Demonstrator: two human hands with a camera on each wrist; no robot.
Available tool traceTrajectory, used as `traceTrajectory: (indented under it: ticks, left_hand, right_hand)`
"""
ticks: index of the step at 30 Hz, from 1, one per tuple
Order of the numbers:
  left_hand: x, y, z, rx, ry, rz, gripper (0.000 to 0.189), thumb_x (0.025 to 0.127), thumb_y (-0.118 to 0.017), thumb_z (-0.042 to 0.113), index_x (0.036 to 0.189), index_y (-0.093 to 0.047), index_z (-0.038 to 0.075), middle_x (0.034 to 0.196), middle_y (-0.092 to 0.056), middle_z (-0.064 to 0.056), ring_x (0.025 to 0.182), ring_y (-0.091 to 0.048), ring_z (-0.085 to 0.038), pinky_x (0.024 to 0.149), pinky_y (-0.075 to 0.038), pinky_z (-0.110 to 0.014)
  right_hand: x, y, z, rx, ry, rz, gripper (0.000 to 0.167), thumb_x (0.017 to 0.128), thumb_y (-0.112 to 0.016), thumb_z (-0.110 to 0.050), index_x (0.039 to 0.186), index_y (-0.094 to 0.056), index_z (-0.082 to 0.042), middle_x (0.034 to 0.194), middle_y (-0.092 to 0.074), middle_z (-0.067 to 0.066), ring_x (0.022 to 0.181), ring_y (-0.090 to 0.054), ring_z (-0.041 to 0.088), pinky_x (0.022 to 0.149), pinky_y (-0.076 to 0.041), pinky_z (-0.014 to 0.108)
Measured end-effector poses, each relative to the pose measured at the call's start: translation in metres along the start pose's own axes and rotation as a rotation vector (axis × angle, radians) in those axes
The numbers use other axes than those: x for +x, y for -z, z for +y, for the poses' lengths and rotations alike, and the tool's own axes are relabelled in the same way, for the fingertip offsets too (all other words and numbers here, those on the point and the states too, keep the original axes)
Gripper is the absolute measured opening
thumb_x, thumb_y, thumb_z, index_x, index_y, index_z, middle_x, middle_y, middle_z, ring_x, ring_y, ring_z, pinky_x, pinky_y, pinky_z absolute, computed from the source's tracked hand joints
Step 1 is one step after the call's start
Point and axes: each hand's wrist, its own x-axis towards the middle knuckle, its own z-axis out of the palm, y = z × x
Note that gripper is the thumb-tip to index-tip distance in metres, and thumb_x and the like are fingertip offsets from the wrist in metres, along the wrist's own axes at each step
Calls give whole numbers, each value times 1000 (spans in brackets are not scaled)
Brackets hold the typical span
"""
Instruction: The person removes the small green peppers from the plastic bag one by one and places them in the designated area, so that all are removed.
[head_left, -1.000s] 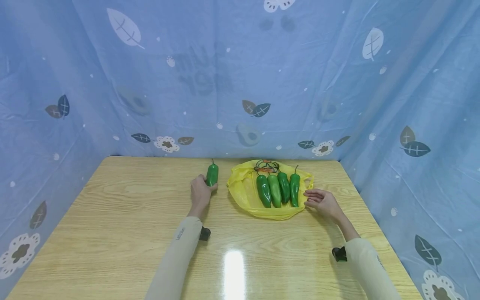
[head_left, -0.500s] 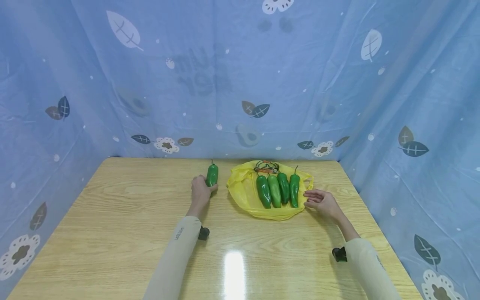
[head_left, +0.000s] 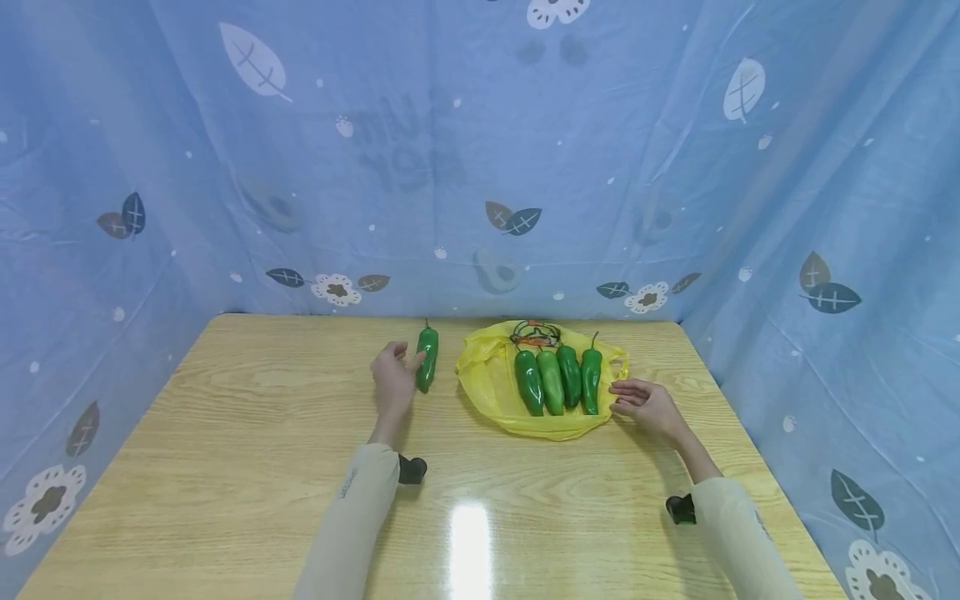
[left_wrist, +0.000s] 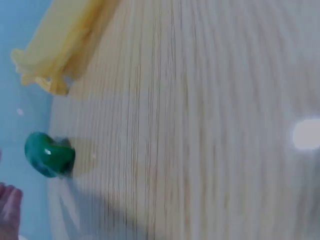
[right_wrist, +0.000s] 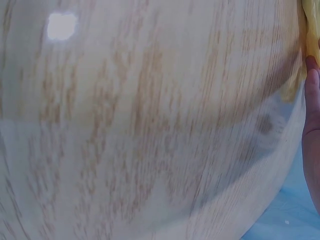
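Observation:
My left hand (head_left: pixel 393 379), fingers loosely bent, is beside a lone green pepper (head_left: pixel 427 360) on the table, its thumb tip overlapping the pepper's left side in the head view. A gap shows between the fingers (left_wrist: pixel 11 205) and this pepper in the left wrist view. To the right lies a yellow plastic bag (head_left: pixel 487 387) with several green peppers (head_left: pixel 550 382) side by side on it, stems pointing away. My right hand (head_left: pixel 651 408) holds the bag's right edge between thumb and fingers; in the right wrist view the thumb (right_wrist: pixel 312 80) lies against the yellow plastic.
The wooden table (head_left: pixel 247 467) ends at a blue patterned curtain (head_left: pixel 420 167) behind and at both sides. A bright light reflection shows near the table's front. Dark wrist cameras sit at both cuffs.
My left hand has let go of the lone pepper and shifted slightly left, baring more of the pepper. The right hand and the bag stay where they were.

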Motion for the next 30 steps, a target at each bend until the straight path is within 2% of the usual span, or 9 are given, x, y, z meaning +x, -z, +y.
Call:
traceTrajectory:
  ticks: [4,8,12,14,19,24,30]
  left_hand:
    - [-4,-4,4,-135,-33,96,37,87,-70,11,117,-60,-9,120,-61,-25,111,-60,-35,94,-50,-33]
    - [-10,-12,7,-207,-54,187,30,85,-71,6,110,-64,-11,111,-65,-26,102,-65,-34,87,-54,-32]
    - [-16,-22,9,-269,-41,246,25,83,-70,-3,106,-66,-11,106,-66,-26,96,-67,-35,82,-56,-30]
    - [-19,-27,10,-297,-14,268,24,82,-70,-5,105,-66,-11,105,-67,-26,95,-68,-34,81,-56,-29]
    - [-29,-41,14,-386,12,306,26,81,-71,-6,106,-67,-9,107,-67,-24,99,-66,-34,85,-54,-28]
    - [-41,-56,18,-469,9,307,30,83,-69,-6,113,-65,-7,115,-65,-22,110,-62,-30,93,-50,-26]
    - [-55,-74,21,-546,-4,315,30,83,-70,-5,113,-64,-7,117,-64,-19,112,-61,-29,95,-48,-24]
  right_hand:
    - [0,1,0,4,-3,4,47,86,-67,2,127,-49,16,127,-53,33,114,-55,40,86,-51,18]
    - [1,0,2,0,3,3,48,86,-68,2,127,-49,16,126,-53,33,114,-56,40,86,-51,18]
    - [1,0,3,4,12,9,47,86,-68,3,126,-49,17,125,-54,34,112,-58,37,86,-51,18]
    - [1,0,3,7,11,13,47,85,-68,3,126,-49,17,125,-54,34,110,-60,33,86,-51,18]
    - [1,0,3,8,10,8,47,86,-68,2,126,-50,16,126,-54,33,108,-63,26,86,-52,19]
    - [0,2,5,18,21,4,47,85,-69,1,126,-50,16,126,-54,33,108,-63,24,87,-51,19]
    - [1,1,7,16,24,1,48,85,-69,0,126,-50,15,126,-54,33,112,-59,34,87,-51,19]
